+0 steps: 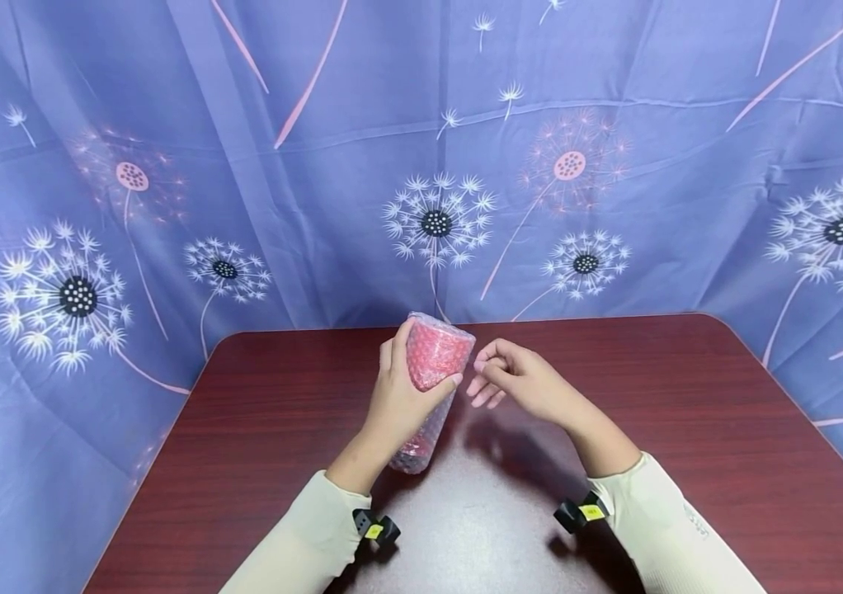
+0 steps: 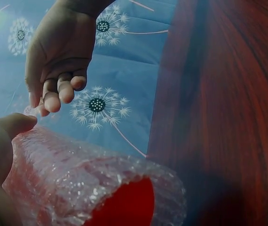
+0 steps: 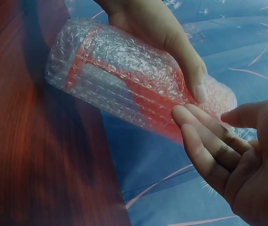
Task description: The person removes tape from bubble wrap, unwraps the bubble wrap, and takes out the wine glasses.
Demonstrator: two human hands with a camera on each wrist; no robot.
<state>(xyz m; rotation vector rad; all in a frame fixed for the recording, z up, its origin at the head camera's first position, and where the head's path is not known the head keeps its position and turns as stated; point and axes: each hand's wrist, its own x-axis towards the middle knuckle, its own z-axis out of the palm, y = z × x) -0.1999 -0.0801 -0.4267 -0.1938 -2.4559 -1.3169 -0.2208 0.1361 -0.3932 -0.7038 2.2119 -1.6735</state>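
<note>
A red object wrapped in clear bubble wrap stands tilted over the table. Through the wrap in the right wrist view, the object looks goblet-like, with a wide red part, a narrower middle and a red band at its far end. My left hand grips the bubble-wrapped object around its upper part, thumb across the front. Just right of its top edge is my right hand, fingers loosely bent and nothing visible between them. Seen from the right wrist, the right fingers overlap the wrapped surface.
The dark red wooden table has a bright glare patch at its front middle. Behind it hangs a blue curtain with a dandelion print, close to the back edge. Each wrist wears a small black camera.
</note>
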